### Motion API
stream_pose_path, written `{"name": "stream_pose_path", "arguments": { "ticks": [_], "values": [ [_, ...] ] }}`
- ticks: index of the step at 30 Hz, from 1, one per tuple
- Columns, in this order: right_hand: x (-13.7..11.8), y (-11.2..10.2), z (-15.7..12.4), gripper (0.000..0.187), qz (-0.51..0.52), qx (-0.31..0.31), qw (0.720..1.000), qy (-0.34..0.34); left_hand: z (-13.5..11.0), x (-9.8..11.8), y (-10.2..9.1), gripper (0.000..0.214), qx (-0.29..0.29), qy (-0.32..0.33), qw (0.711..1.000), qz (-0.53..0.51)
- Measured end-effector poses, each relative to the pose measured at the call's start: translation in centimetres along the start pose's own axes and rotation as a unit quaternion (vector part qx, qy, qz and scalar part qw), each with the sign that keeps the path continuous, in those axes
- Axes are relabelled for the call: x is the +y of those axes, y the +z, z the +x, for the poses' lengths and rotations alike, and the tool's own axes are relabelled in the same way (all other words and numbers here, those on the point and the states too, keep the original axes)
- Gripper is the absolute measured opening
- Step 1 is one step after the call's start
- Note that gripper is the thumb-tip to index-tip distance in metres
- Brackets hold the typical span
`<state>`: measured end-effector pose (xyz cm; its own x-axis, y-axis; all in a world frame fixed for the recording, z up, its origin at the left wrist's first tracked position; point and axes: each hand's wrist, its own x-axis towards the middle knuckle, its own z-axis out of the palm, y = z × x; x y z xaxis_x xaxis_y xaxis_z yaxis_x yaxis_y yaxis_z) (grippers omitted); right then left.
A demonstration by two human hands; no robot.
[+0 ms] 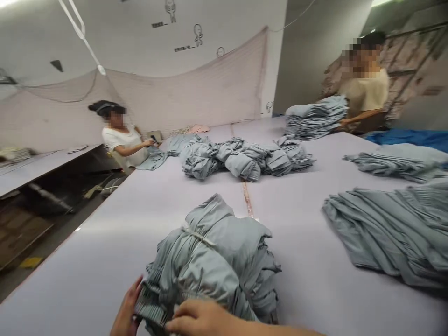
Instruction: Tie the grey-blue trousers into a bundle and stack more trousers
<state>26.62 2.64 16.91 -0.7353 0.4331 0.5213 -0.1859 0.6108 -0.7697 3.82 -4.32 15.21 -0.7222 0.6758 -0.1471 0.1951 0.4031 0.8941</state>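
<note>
A bundle of grey-green folded garments (213, 261) lies on the near part of the table, bound round its middle with a pale tie strip (200, 237). At its near left corner, my left hand (126, 308) grips the ends of the layers from the side; part of its fingers is hidden behind the cloth. My right hand (201, 317) is at the near edge with fingers curled against the ribbed cuffs or waistbands (152, 303). Its fingertips are partly hidden and slightly blurred.
Further tied bundles (241, 158) lie across the table (140, 233). Garment stacks (388, 233) occupy the right side. A person at the far left (122, 140) handles a grey-green garment; another at the back right (367, 88) stands by a tall pile (315, 119).
</note>
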Motion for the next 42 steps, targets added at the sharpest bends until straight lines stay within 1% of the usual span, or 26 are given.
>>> {"name": "stream_pose_path", "arguments": {
  "ticks": [1,2,4,5,7,8,10,12,14,16,18,19,21,23,26,27,28,30,31,34,35,36,37,38,40,42],
  "values": [
    [0.0,0.1,-0.1,0.028,-0.01,-0.008,1.0,-0.008,-0.3,1.0,0.1,0.074,0.015,0.031,0.999,0.009],
    [0.1,-0.6,-0.3,0.028,-0.024,-0.004,1.0,-0.006,-0.7,2.2,0.7,0.068,0.043,0.074,0.995,0.05],
    [0.3,-3.7,-0.9,0.026,-0.064,0.038,0.997,0.021,-0.9,4.8,3.2,0.051,0.084,0.168,0.97,0.155],
    [0.4,-5.4,-0.9,0.025,-0.088,0.066,0.993,0.042,-0.8,6.0,4.7,0.045,0.098,0.208,0.956,0.183],
    [0.9,-8.5,-0.2,0.023,-0.134,0.103,0.982,0.08,0.0,7.9,7.8,0.043,0.094,0.269,0.939,0.195],
    [1.3,-9.5,0.5,0.022,-0.156,0.11,0.977,0.093,0.5,8.5,9.2,0.044,0.091,0.275,0.935,0.204],
    [2.4,-10.6,2.2,0.023,-0.19,0.103,0.969,0.117,1.3,8.9,11.6,0.046,0.096,0.263,0.925,0.256],
    [3.9,-10.5,4.2,0.024,-0.215,0.082,0.963,0.137,1.4,8.4,13.4,0.049,0.118,0.255,0.909,0.308],
    [5.5,-9.7,6.1,0.023,-0.239,0.059,0.955,0.168,0.6,7.6,14.5,0.054,0.141,0.271,0.894,0.327],
    [6.9,-8.7,7.8,0.018,-0.224,0.042,0.949,0.216,-0.5,6.6,15.0,0.054,0.162,0.291,0.883,0.33],
    [8.1,-7.9,9.1,0.006,-0.171,0.038,0.951,0.255,-1.5,5.9,15.1,0.052,0.181,0.31,0.872,0.332],
    [8.5,-7.6,9.4,0.006,-0.14,0.041,0.953,0.267,-1.8,5.6,15.0,0.051,0.187,0.316,0.869,0.332],
    [9.1,-7.4,9.2,0.018,-0.092,0.051,0.955,0.277,-2.0,5.2,14.8,0.047,0.189,0.321,0.866,0.333],
    [9.3,-7.2,8.3,0.026,0.01,0.086,0.956,0.281,-2.0,5.0,14.7,0.039,0.174,0.322,0.868,0.336],
    [9.0,-7.1,6.8,0.036,0.215,0.139,0.927,0.273,-2.1,5.0,14.7,0.031,0.134,0.334,0.869,0.339],
    [8.6,-7.2,6.5,0.038,0.252,0.146,0.919,0.267,-2.2,5.1,14.7,0.031,0.121,0.338,0.87,0.338],
    [7.9,-7.5,6.4,0.038,0.261,0.15,0.918,0.257,-2.2,5.2,14.7,0.03,0.114,0.34,0.871,0.337],
    [5.7,-8.7,6.8,0.034,0.258,0.176,0.927,0.209,-2.4,5.4,14.6,0.029,0.107,0.339,0.874,0.332],
    [4.2,-9.7,7.3,0.031,0.255,0.195,0.932,0.171,-2.4,5.5,14.6,0.029,0.102,0.34,0.875,0.329],
    [0.0,-13.7,9.2,0.026,0.22,0.25,0.942,0.044,-2.3,5.6,14.2,0.028,0.078,0.339,0.883,0.315],
    [-0.9,-15.0,9.7,0.026,0.182,0.261,0.948,0.024,-2.1,5.6,14.0,0.028,0.065,0.336,0.888,0.307],
    [-1.3,-15.9,10.0,0.025,0.13,0.268,0.954,0.024,-2.0,5.6,13.8,0.028,0.055,0.329,0.895,0.295],
    [-1.1,-16.4,10.1,0.025,0.069,0.268,0.96,0.046,-1.7,5.6,13.5,0.028,0.047,0.321,0.903,0.282],
    [-0.3,-16.4,9.9,0.024,0.004,0.248,0.965,0.086,-1.5,5.6,13.4,0.027,0.037,0.315,0.91,0.267],
    [2.4,-14.8,8.8,0.024,-0.106,0.162,0.966,0.171,-1.1,5.5,13.1,0.025,0.021,0.312,0.919,0.241],
    [5.6,-12.0,7.2,0.025,-0.17,0.046,0.96,0.217,-0.8,5.3,12.9,0.023,0.015,0.317,0.92,0.231]
  ]
}}
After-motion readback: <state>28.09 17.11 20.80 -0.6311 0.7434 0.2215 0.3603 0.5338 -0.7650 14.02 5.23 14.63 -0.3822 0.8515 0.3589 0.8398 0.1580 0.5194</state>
